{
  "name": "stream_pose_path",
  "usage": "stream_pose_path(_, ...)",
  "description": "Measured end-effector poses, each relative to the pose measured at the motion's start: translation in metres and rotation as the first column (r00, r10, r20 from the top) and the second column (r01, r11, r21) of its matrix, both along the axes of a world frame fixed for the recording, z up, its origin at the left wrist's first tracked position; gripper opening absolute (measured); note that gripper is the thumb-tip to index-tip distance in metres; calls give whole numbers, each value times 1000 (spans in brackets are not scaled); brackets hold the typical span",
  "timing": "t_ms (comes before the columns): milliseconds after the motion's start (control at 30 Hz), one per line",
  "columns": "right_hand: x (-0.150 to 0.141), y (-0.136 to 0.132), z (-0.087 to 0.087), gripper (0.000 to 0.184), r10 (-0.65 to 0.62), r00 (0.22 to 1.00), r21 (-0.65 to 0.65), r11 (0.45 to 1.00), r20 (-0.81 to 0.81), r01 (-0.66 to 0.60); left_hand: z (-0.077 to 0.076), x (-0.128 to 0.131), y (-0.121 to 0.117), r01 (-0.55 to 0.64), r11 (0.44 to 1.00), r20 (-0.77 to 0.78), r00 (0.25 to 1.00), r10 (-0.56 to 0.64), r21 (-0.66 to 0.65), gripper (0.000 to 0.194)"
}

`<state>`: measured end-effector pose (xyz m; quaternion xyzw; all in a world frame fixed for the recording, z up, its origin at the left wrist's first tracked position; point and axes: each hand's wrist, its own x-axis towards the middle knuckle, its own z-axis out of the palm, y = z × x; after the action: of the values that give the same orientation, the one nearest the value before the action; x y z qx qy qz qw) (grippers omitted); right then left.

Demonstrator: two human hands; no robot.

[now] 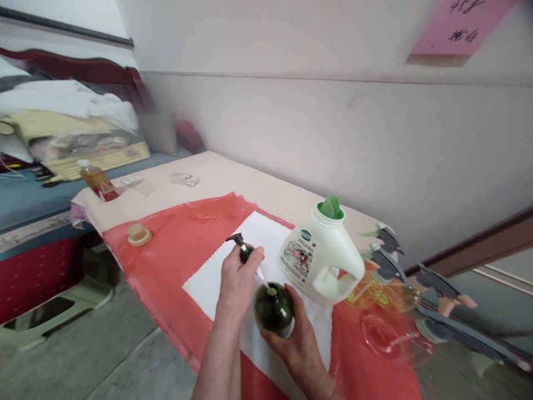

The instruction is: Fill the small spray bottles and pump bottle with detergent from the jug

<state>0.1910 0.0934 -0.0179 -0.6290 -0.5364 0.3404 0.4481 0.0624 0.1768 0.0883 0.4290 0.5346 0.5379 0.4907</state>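
Observation:
A round dark green bottle (272,310) stands on a white cloth (258,236) near the table's front edge. My right hand (297,333) wraps round the bottle's side. My left hand (236,283) is closed on a dark pump head (241,244), held tilted above the bottle's neck. The pump's thin white tube (261,276) runs down into the neck. Just behind stands a white detergent jug (322,255) with an open green cap.
A red plastic sheet (175,250) covers the table, with a tan lid (139,234) on it at left. A small orange drink bottle (97,180) stands at the far corner. At right lie spray bottles with grey triggers (387,266) and a clear dish (383,333). A bed stands at left.

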Motion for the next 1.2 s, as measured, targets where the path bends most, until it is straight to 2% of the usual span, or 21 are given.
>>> stream_pose_path(67,10,-8,10,84,-26,999,-4,1000,35,27,3,4,-3,111,993,-60,992,-109,32,25)
stream_pose_path(200,35,-20,23,79,-67,984,92,994,162,53,9,10,-10,284,956,-5,959,-284,70,27)
stream_pose_path(333,55,-25,23,82,-93,919,262,965,384,-12,11,21,-17,376,925,-25,927,-375,54,26)
stream_pose_path(400,60,-25,20,83,-120,904,305,952,411,-13,10,30,-20,456,890,-20,890,-456,19,26)
stream_pose_path(500,63,-25,15,82,-142,932,315,949,333,32,6,46,-28,561,827,23,828,-561,-40,27)
stream_pose_path(567,65,-26,17,82,-179,955,275,955,237,111,5,54,-32,556,829,50,831,-554,-65,26)
stream_pose_path(633,67,-29,24,81,-183,982,184,968,55,170,3,59,-36,537,840,92,843,-530,-78,25)
stream_pose_path(700,68,-33,36,77,-92,969,84,990,-229,113,2,63,-39,532,843,177,840,-514,-80,23)
stream_pose_path(733,68,-36,43,73,-15,922,54,998,-387,39,2,65,-41,540,838,228,828,-512,-81,23)
stream_pose_path(767,69,-39,49,67,52,840,39,999,-540,-36,2,67,-43,554,829,278,811,-516,-78,21)
stream_pose_path(833,68,-44,58,55,122,606,41,989,-786,-145,2,71,-48,595,801,364,761,-537,-62,18)
stream_pose_path(900,67,-49,62,46,122,364,45,976,-923,-213,3,77,-54,621,782,432,718,-546,-45,16)
stream_pose_path(967,65,-50,62,40,90,216,36,969,-972,-244,3,82,-58,604,795,488,713,-504,-61,17)
stream_pose_path(1033,63,-48,61,38,33,175,-9,973,-984,-232,2,86,-58,540,836,510,748,-425,-97,20)
stream_pose_path(1100,62,-42,58,43,-46,184,-78,983,-982,-169,-2,87,-55,429,896,491,809,-325,-114,22)
stream_pose_path(1133,61,-39,56,47,-85,199,-113,984,-976,-134,-5,86,-52,348,930,468,845,-257,-118,22)
stream_pose_path(1200,60,-33,51,59,-109,277,-130,990,-955,-59,-9,83,-45,154,979,419,904,-84,-137,24)
